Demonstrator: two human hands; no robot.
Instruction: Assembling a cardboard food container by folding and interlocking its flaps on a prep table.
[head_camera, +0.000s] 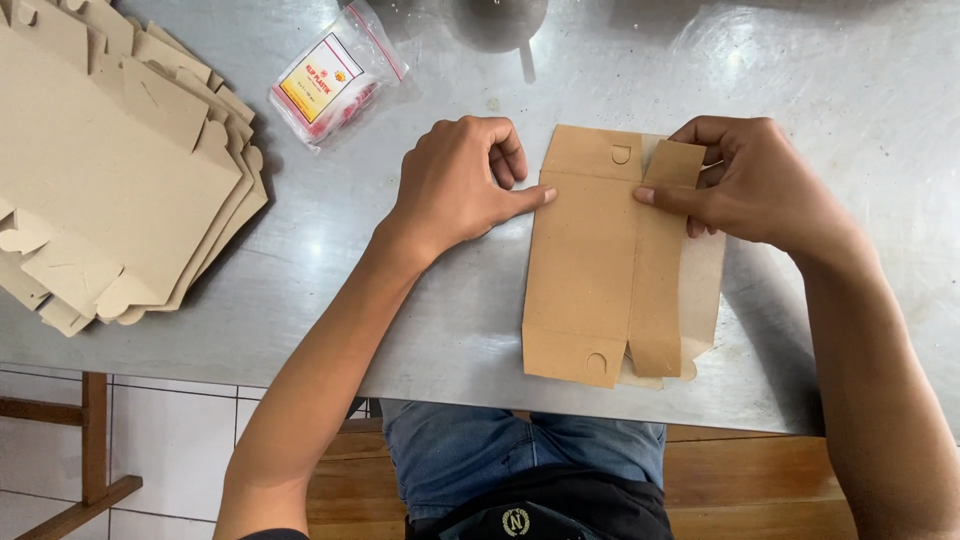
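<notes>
A flat brown box blank lies on a dull steel table, near its front edge. The left hand is loosely curled, forefinger pressing the blank's left edge. The right hand pinches a folded flap. Far left lies a stack of blanks; beside it, a plastic packet. Below the table: white tiles, wooden bench.
</notes>
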